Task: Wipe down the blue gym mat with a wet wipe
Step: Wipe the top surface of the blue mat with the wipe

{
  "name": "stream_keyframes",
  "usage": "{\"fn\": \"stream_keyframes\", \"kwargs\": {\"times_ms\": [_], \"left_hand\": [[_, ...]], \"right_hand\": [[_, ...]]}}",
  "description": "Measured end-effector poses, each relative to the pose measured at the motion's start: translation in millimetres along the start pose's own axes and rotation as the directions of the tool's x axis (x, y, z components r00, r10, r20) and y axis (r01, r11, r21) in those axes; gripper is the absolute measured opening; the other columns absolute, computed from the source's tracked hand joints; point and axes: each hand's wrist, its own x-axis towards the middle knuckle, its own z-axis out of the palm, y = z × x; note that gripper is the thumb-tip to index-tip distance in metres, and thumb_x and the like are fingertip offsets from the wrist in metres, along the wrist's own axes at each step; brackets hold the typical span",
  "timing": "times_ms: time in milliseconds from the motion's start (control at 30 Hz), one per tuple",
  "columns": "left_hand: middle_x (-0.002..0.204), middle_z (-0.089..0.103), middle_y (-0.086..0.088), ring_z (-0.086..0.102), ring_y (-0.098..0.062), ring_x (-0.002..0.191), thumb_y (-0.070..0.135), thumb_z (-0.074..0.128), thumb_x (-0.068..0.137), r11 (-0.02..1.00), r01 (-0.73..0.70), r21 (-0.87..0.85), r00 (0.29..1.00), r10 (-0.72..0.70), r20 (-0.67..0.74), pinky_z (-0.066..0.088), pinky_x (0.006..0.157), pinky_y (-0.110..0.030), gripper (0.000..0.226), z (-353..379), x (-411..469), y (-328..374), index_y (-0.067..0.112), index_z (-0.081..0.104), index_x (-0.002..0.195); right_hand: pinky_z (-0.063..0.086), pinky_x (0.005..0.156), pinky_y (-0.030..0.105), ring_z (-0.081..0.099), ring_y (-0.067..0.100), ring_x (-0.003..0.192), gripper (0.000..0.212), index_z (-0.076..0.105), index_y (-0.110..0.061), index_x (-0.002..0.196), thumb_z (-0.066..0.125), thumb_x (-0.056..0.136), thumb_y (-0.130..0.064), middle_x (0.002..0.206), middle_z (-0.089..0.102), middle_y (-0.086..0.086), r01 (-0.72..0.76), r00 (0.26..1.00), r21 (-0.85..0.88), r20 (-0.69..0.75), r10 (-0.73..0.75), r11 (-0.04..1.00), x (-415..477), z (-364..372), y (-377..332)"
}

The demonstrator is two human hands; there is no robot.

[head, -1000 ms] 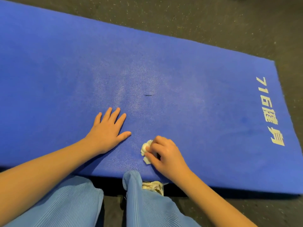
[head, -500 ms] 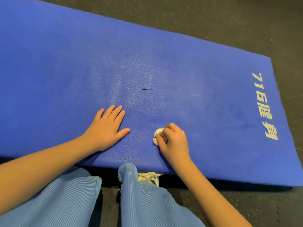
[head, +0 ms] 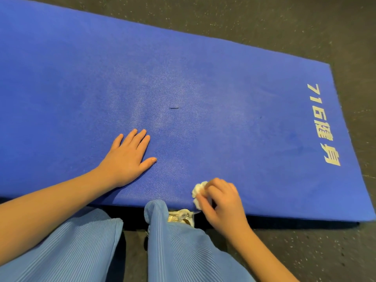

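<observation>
The blue gym mat (head: 234, 82) lies flat on the floor and fills most of the view, with pale printed characters near its right end. My left hand (head: 127, 159) rests flat on the mat with straight fingers, near the front edge. My right hand (head: 220, 202) grips a crumpled white wet wipe (head: 198, 193) and presses it on the mat at the very front edge. Most of the wipe is hidden under my fingers. A small dark mark (head: 174, 108) sits mid-mat, with a shiny patch around it.
Dark speckled rubber floor (head: 305, 251) surrounds the mat. My light blue ribbed trouser legs (head: 183, 247) and a pale shoe (head: 180, 216) are against the mat's front edge, just left of my right hand.
My right hand has drawn the wipe back toward me to the front edge and a little to the right. My left hand has stayed flat in the same place.
</observation>
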Motion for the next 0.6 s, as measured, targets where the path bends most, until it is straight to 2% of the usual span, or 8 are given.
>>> {"fn": "stream_keyframes", "kwargs": {"times_ms": [133, 200, 267, 333, 367, 467, 500, 600], "left_hand": [[0.162, 0.01, -0.004, 0.005, -0.024, 0.149, 0.071, -0.008, 0.071, 1.0, 0.002, 0.005, 1.0, -0.001, -0.009, 0.007, 0.118, -0.046, 0.105, 0, 0, 0, 0.012, 0.019, 0.153], [0.162, 0.009, -0.004, 0.005, -0.023, 0.149, 0.071, -0.009, 0.07, 1.0, 0.001, 0.008, 1.0, -0.001, -0.004, 0.006, 0.118, -0.046, 0.105, 1, 0, 0, 0.012, 0.018, 0.153], [0.162, 0.006, -0.003, 0.003, -0.023, 0.149, 0.071, -0.011, 0.069, 1.0, 0.003, 0.011, 1.0, -0.003, 0.002, 0.006, 0.118, -0.046, 0.106, 1, 1, 0, 0.013, 0.016, 0.154], [0.162, 0.005, -0.003, 0.001, -0.022, 0.149, 0.07, -0.012, 0.068, 1.0, 0.005, 0.018, 1.0, -0.005, 0.014, 0.005, 0.118, -0.045, 0.106, 0, 1, 0, 0.013, 0.014, 0.154], [0.162, 0.005, -0.003, 0.001, -0.022, 0.149, 0.07, -0.012, 0.068, 1.0, 0.006, 0.019, 1.0, -0.007, 0.014, 0.005, 0.118, -0.045, 0.106, 0, 1, 1, 0.013, 0.014, 0.154], [0.162, 0.006, -0.003, 0.002, -0.022, 0.149, 0.07, -0.012, 0.069, 1.0, 0.006, 0.024, 1.0, -0.006, 0.009, 0.006, 0.118, -0.045, 0.106, 1, 1, 0, 0.013, 0.015, 0.154], [0.162, 0.007, -0.003, 0.003, -0.023, 0.149, 0.07, -0.012, 0.069, 1.0, 0.006, 0.025, 1.0, -0.006, 0.008, 0.006, 0.118, -0.046, 0.106, 1, 1, 0, 0.013, 0.016, 0.154], [0.162, 0.007, -0.003, 0.003, -0.023, 0.149, 0.07, -0.011, 0.069, 1.0, 0.001, 0.023, 1.0, -0.001, 0.002, 0.006, 0.118, -0.045, 0.105, 1, 1, 0, 0.013, 0.016, 0.154]], "right_hand": [[0.038, 0.051, 0.036, 0.052, 0.031, 0.057, 0.023, 0.049, -0.011, 0.06, 0.062, 0.077, -0.016, 0.066, 0.048, 0.005, -0.359, 0.913, -0.125, -0.251, 0.32, 0.925, 13, -3, 31], [0.038, 0.053, 0.036, 0.05, 0.027, 0.058, 0.023, 0.046, -0.014, 0.06, 0.061, 0.078, -0.013, 0.067, 0.047, 0.003, -0.316, 0.932, -0.077, -0.215, 0.293, 0.946, 3, 4, 11], [0.035, 0.055, 0.032, 0.047, 0.021, 0.059, 0.028, 0.043, -0.016, 0.061, 0.062, 0.082, -0.016, 0.066, 0.045, -0.001, -0.168, 0.979, -0.016, -0.116, 0.165, 0.986, -15, 1, -4], [0.031, 0.056, 0.03, 0.048, 0.022, 0.058, 0.028, 0.045, -0.018, 0.061, 0.06, 0.083, -0.024, 0.065, 0.046, -0.001, -0.148, 0.986, -0.08, -0.091, 0.141, 0.986, -17, -9, 11], [0.032, 0.055, 0.03, 0.05, 0.025, 0.057, 0.027, 0.047, -0.018, 0.06, 0.059, 0.082, -0.026, 0.064, 0.047, 0.0, -0.222, 0.969, -0.117, -0.138, 0.206, 0.968, -11, -12, 24], [0.037, 0.053, 0.034, 0.052, 0.033, 0.059, 0.021, 0.053, -0.013, 0.057, 0.06, 0.076, -0.018, 0.066, 0.051, 0.006, -0.512, 0.819, -0.118, -0.367, 0.441, 0.851, 12, -8, 43], [0.04, 0.054, 0.034, 0.054, 0.032, 0.063, 0.019, 0.056, -0.012, 0.059, 0.058, 0.076, -0.018, 0.069, 0.054, 0.006, -0.498, 0.822, -0.086, -0.363, 0.439, 0.863, 14, -2, 33], [0.042, 0.065, 0.026, 0.054, 0.018, 0.074, 0.022, 0.059, -0.011, 0.064, 0.054, 0.083, -0.021, 0.078, 0.058, 0.001, -0.216, 0.968, 0.05, -0.119, 0.221, 0.975, 2, 11, -5]]}}
